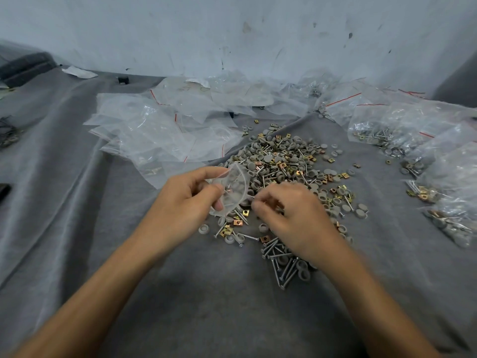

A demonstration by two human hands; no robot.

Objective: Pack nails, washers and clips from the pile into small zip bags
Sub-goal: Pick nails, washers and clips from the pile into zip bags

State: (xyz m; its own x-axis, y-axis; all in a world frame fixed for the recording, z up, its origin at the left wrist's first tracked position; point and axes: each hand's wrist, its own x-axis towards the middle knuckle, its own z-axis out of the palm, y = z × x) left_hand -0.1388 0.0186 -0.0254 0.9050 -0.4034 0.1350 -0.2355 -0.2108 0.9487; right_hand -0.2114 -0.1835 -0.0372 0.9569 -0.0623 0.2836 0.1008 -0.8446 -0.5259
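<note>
Left hand (185,202) pinches the zip bag (233,193), mouth turned toward the right hand (291,215) just beside it, fingers curled over the pile (284,161); what they hold, I cannot tell.

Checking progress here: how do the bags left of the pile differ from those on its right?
The left bags look mostly empty; the right bags hold nails, washers and clips. The left bags lie flat; the right bags bulge. Both are clear plastic with red strips.
</note>
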